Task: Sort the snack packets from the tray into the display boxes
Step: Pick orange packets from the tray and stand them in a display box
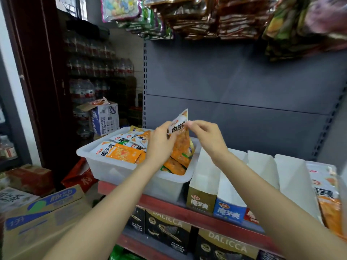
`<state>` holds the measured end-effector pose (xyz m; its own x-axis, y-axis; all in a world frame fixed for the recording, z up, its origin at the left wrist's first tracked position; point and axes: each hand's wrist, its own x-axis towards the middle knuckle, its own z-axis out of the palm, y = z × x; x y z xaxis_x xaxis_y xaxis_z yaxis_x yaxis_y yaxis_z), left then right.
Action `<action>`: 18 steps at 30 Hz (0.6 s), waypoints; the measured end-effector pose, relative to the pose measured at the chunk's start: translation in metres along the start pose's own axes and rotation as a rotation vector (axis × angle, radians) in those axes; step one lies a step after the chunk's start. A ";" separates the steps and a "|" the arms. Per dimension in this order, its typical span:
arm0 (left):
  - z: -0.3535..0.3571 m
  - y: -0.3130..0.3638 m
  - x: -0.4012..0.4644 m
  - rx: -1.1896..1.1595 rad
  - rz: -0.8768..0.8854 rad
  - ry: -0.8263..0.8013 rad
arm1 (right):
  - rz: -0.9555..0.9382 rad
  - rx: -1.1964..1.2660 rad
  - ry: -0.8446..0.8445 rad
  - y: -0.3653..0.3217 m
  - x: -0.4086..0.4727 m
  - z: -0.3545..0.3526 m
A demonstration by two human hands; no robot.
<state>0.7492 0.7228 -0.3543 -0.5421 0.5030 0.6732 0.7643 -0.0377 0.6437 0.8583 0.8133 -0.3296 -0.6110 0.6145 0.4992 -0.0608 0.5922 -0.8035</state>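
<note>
Held packet: an orange-and-white snack packet is up in the air above the right end of the tray, tilted with one white corner pointing upward.
Left hand: the left hand has its fingers curled round the packet's left edge, grasping it near the white top.
Right hand: the right hand pinches the same packet at its upper right edge, thumb and forefinger closed on the white part.
Tray: a white plastic tray sits on the shelf at the left end, just below both hands, touching the first display box on its right.
Packets in tray: more orange-and-white packets lie loosely heaped in it, some flat, some overlapping; a few show green patches.
Display boxes: a row of white-lined display boxes stands to the right of the tray, with gold, blue and red fronts facing out.
Far right box: one box at the right edge holds orange packets standing upright.
Shelf: a red-edged shelf carries tray and boxes, with a grey back panel behind.
Below: dark wafer boxes marked DALICCA sit on the shelf underneath.
Above: bagged snacks hang overhead, blurred.
Left side: cardboard cartons stand on the floor, with stacked water bottles behind.
</note>
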 end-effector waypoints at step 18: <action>0.174 0.140 -0.039 -0.377 -0.015 -0.433 | 0.026 -0.111 0.423 0.052 -0.089 -0.235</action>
<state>0.9383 0.8485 -0.3535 -0.2989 0.8105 0.5037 0.5371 -0.2935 0.7908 1.0950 0.9123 -0.3395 -0.2322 0.7760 0.5864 0.0496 0.6115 -0.7897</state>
